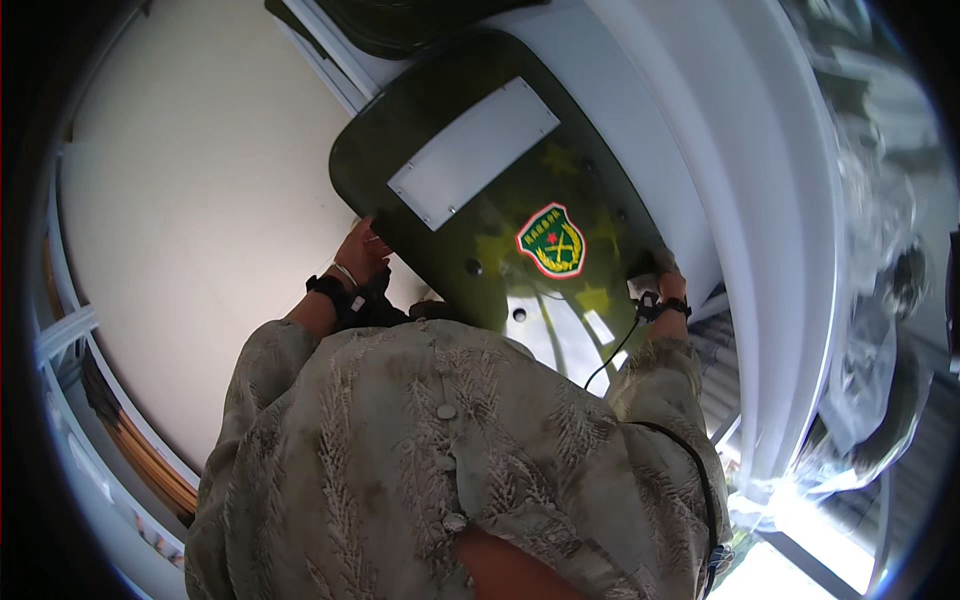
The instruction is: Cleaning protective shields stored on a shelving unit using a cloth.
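Observation:
A dark green camouflage riot shield [480,266] stands tilted before me, with a pale rectangular window panel [474,154] screwed to it and a green, red-edged emblem below. My left hand [364,251] is at the shield's left edge, its fingers partly hidden by the edge. My right hand [664,274] is at the right edge, fingers curled there. A black strap with a small device sits on each wrist, and a thin black cable [619,349] runs down from the right one. The shield's lower end is hidden by my patterned shirt [450,450].
Another dark green curved object [405,22] lies beyond the shield's top. White rack bars [341,56] stand at the upper left, and a pale wall or panel [202,225] fills the left. Large white curved sheets [780,225] and clear plastic wrapping [862,375] are on the right.

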{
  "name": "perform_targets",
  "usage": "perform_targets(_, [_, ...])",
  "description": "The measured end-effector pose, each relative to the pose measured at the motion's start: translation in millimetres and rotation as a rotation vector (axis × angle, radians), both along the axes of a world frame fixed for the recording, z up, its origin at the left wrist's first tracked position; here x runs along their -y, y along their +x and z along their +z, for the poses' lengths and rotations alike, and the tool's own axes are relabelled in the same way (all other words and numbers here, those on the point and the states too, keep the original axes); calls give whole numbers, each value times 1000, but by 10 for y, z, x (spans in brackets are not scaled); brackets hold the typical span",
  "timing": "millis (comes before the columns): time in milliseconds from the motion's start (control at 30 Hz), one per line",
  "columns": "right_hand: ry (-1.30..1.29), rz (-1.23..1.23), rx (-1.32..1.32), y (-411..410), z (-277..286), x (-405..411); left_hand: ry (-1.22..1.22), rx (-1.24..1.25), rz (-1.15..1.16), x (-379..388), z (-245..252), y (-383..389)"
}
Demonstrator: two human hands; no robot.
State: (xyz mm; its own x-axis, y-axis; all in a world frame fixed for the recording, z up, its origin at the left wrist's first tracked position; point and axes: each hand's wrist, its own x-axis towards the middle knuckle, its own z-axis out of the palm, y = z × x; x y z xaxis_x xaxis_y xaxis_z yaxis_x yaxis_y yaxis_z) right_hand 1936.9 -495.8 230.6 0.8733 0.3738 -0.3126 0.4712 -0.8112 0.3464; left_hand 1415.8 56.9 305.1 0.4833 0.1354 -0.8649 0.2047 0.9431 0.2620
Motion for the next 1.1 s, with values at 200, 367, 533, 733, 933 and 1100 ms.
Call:
perform_targets(200, [-103, -95, 162, -621, -39, 1470, -77, 196, 13, 236, -372, 34])
perform_targets(367, [-63, -148, 189, -1164, 113, 1966, 91, -26, 67, 563, 0, 376])
perform_targets(533, [393, -755, 239, -1865, 880, 860, 69, -53, 33, 568, -64, 70])
perform_targets(733, [538, -977, 307, -2674, 829, 736, 196, 121, -6, 67, -867, -173])
perform_targets(933, [471, -825, 448, -3550, 928, -267, 14, -105, 72, -263, -151, 71])
perform_targets(1100, [577, -743, 413, -3994, 1038, -1311, -35, -65, -31, -545, -173, 87])
